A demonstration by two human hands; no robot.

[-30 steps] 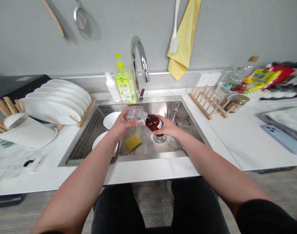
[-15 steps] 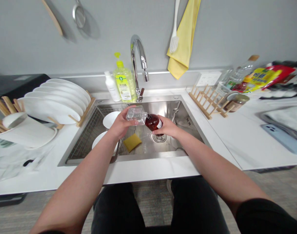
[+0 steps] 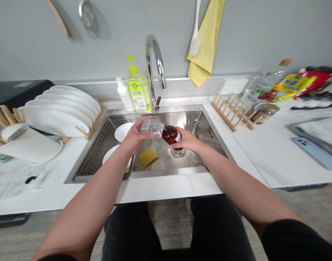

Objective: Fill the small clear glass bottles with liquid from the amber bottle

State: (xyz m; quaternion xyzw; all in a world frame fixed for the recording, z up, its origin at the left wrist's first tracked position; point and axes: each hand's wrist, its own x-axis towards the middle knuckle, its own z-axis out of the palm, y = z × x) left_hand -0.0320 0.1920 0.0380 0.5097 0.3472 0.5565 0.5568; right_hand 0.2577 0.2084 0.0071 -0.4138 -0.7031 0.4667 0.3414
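Observation:
Over the sink [image 3: 206,121], my left hand [image 3: 134,136] is wrapped round a clear, box-like container [image 3: 150,125]. My right hand [image 3: 185,139] grips a dark red-brown bottle [image 3: 169,134] with a white label, tilted so its neck points left at the container. The bottle's mouth meets or nearly touches the container's right end; whether they touch I cannot tell. Below them, a yellow sponge [image 3: 147,157] lies on the sink floor, left of the drain [image 3: 178,153]. White dishes [image 3: 124,131] sit in the wire basket [image 3: 95,152] in the left part of the sink.
Behind the sink rises a chrome faucet [image 3: 154,69], beside a yellow-green pump bottle [image 3: 138,90] and a white bottle [image 3: 124,95]. White plates [image 3: 59,112] fill a rack on the left, near a utensil holder [image 3: 32,148]. A wooden rack [image 3: 232,112] and a phone [image 3: 315,154] lie right.
The view has shifted slightly. Both hands keep their grips, and the bottle tilts toward the container much as before.

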